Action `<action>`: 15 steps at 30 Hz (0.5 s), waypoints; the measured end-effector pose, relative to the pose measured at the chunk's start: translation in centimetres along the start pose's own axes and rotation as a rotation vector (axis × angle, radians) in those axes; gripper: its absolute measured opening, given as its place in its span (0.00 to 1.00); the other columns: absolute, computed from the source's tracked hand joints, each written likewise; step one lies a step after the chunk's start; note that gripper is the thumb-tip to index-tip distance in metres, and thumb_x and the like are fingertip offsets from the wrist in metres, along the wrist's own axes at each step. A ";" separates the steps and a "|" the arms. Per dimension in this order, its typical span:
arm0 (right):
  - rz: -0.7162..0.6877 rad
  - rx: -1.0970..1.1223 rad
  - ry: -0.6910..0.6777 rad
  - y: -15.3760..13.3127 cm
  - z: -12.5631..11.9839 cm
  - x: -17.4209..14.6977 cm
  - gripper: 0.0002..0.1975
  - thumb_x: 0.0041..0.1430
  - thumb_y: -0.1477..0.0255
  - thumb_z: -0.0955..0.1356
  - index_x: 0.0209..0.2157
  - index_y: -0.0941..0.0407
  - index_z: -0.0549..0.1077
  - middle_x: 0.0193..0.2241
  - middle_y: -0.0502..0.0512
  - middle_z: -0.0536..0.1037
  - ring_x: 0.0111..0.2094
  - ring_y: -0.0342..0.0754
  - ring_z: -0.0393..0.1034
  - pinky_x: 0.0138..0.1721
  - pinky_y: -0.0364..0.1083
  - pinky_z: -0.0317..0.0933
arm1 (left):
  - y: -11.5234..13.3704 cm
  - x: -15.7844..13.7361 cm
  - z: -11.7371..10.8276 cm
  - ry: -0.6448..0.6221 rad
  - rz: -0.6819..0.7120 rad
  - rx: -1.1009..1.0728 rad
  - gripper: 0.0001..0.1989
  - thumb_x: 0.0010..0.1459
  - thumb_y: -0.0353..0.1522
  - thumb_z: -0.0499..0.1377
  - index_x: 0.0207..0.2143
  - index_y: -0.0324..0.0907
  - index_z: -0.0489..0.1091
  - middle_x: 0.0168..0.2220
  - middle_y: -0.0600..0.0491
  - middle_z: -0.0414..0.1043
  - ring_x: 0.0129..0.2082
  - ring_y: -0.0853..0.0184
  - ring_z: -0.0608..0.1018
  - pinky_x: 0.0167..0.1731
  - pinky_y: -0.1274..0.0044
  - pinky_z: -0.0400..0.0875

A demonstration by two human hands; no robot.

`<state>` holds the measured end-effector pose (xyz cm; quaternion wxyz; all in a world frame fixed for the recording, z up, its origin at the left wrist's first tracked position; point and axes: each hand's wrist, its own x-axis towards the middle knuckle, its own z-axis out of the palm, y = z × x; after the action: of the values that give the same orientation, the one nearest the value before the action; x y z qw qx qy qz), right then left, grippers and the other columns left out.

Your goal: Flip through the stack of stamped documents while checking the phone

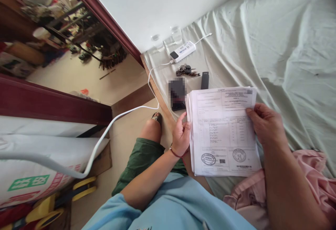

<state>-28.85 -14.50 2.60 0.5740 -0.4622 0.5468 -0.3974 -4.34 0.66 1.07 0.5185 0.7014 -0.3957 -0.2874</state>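
A stack of printed paper sheets (223, 135) lies tilted toward me above the bed; the top sheet carries a table and two round stamps, and its print is too small to read. My right hand (267, 123) grips the stack's right edge, thumb on top and fingers behind. At the left edge my left hand (181, 135) touches the sheets, its thumb in front and part of the fingers hidden behind the paper. Just beyond the stack are a dark blurred-out item (177, 95) and a narrow black object (205, 80), partly covered by the sheets.
Farther back on the green bed sheet (262, 55) are a bunch of keys (187, 70), a white power strip (183, 51) and two clear cups (176, 35). A white cable (126, 111) crosses at left. Pink cloth (249, 191) lies at right; a white sack (52, 163) stands at left.
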 end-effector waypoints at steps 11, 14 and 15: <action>-0.009 -0.017 -0.036 0.2 -0.2 0.1 0.09 0.57 0.64 0.75 0.40 0.50 0.81 0.29 0.48 0.81 0.26 0.44 0.71 0.28 0.42 0.68 | 0.4 0.3 -0.2 0.066 0.031 0.027 0.21 0.70 0.49 0.55 0.43 0.41 0.75 0.38 0.50 0.79 0.39 0.63 0.79 0.43 0.73 0.72; -0.012 -0.052 -0.024 0.2 -0.3 0.1 0.09 0.58 0.64 0.74 0.40 0.50 0.82 0.29 0.48 0.81 0.27 0.44 0.71 0.27 0.42 0.65 | 0.1 0.3 -0.2 0.063 0.011 0.026 0.18 0.68 0.47 0.57 0.41 0.42 0.74 0.31 0.54 0.74 0.31 0.67 0.74 0.36 0.75 0.70; -0.019 -0.067 -0.014 0.2 -0.3 0.1 0.09 0.58 0.63 0.74 0.41 0.50 0.82 0.29 0.48 0.80 0.27 0.44 0.71 0.26 0.42 0.64 | 0.0 0.3 -0.1 0.058 -0.002 0.019 0.17 0.67 0.47 0.58 0.41 0.42 0.74 0.29 0.55 0.72 0.29 0.68 0.72 0.34 0.76 0.69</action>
<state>-29.14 -14.57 2.38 0.5583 -0.4889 0.5513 -0.3812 -4.08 0.50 1.12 0.5230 0.7147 -0.3823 -0.2636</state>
